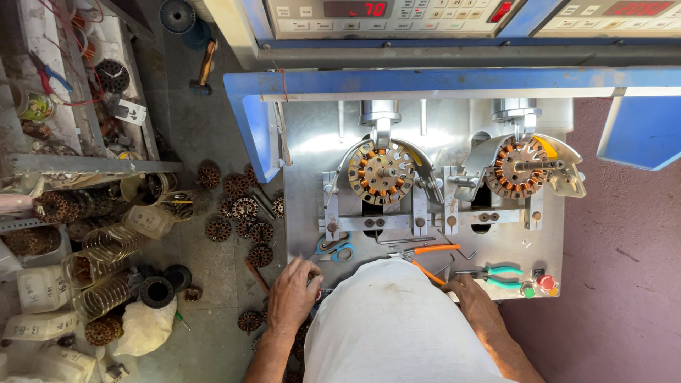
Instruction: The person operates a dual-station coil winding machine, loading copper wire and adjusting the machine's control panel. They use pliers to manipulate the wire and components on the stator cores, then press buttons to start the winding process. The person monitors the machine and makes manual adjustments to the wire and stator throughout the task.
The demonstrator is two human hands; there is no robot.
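View: looking straight down from the head at a steel work plate (433, 128) of a coil-winding machine, the person's white-shirted body at six o'clock.
Left hand: the left hand (293, 294) rests at seven o'clock on the plate's near-left corner, fingers curled loosely; I cannot tell whether they grip anything.
Right hand: the right hand (474, 296) lies at five o'clock on the near edge, fingers mostly hidden under the shirt; grip cannot be told.
Left stator: a round copper-wound stator (381, 172) sits clamped on the left spindle, at eleven o'clock from the hands.
Right stator: a second wound stator (519, 169) sits on the right spindle, at one o'clock.
Tools: blue-handled scissors (335, 250) just beside the left hand; orange-handled pliers (429, 261) between the hands; teal-handled pliers (496, 275) just beside the right hand.
Buttons: a red button (545, 281) near the right hand, at three o'clock of it.
Floor: loose stator cores (241, 213) lie scattered at nine o'clock.
Risk: fingers or sleeve near the spindles could be caught if they turn; the right hand might nudge the button; loose tools could slide into the fixtures; the fine copper wire could snag and break.
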